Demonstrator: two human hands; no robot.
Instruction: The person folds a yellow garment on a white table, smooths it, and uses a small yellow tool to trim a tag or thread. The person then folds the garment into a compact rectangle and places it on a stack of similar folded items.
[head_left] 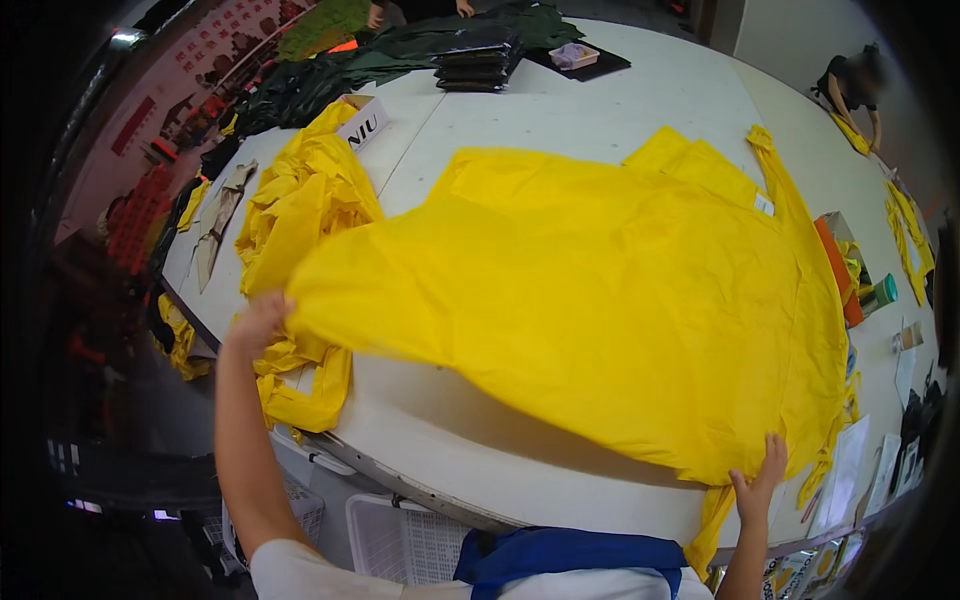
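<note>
A large yellow raincoat-like garment (600, 290) spreads over the white table, its near edge lifted off the top with a shadow beneath. My left hand (262, 318), a little blurred, is closed on the tapering left end of this garment and holds it raised. At the near right edge of the cloth is my right hand (762, 482), fingers stretched upward and thumb apart, touching the fabric. A small white label (764, 204) shows near the far right part of the garment.
Crumpled yellow garments (310, 200) pile up at the left, beside a white box (363, 122). Dark folded packs (475, 60) and dark green cloth (330, 75) lie at the back. An orange box (838, 270) stands right; a white basket (400, 540) sits below the edge. Another person (848, 90) works far right.
</note>
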